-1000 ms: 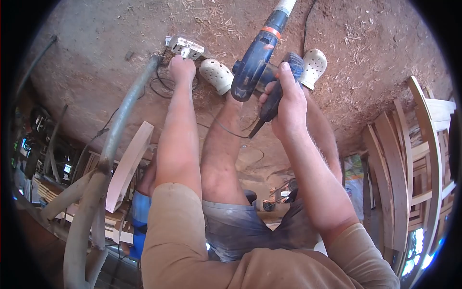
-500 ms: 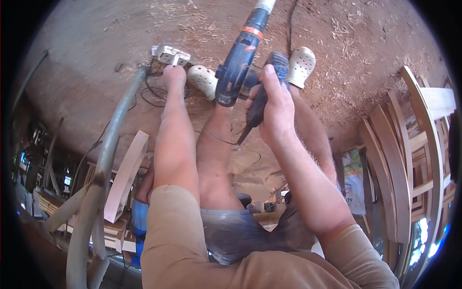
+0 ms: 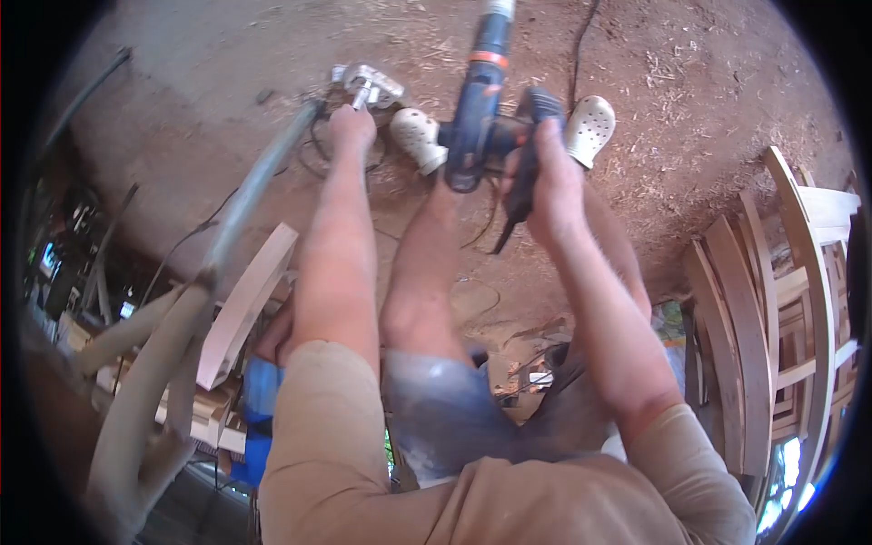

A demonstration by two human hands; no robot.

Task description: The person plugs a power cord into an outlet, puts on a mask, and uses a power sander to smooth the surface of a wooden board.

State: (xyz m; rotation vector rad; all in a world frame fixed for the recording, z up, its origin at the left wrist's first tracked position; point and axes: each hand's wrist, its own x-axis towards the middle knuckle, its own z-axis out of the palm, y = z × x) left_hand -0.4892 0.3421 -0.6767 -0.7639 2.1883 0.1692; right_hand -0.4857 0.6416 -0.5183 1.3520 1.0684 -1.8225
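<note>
My right hand [image 3: 556, 182] is wrapped round the handle of a dark blue electric blower [image 3: 474, 113], which has an orange ring and a long tube pointing away from me. The blower hangs above the ground between the two shoes and is blurred. Farther left, my left hand [image 3: 351, 130] is closed on a short pale piece that looks like a plug [image 3: 361, 94]. This piece meets a whitish extension socket box [image 3: 380, 82] beside the left shoe. My fingers hide part of the plug.
White clogs [image 3: 592, 127] stand on dirt ground strewn with wood shavings. A metal pipe frame [image 3: 238, 225] and a pale timber piece [image 3: 243, 313] are at left, with a person in blue behind. Curved wooden parts [image 3: 740, 272] stand at right. Black cables [image 3: 589, 41] lie on the ground.
The view has shifted, so the shoes, socket box and pipe appear farther right. The blower and my right hand also appear farther right and blurred. Both hands keep their grips.
</note>
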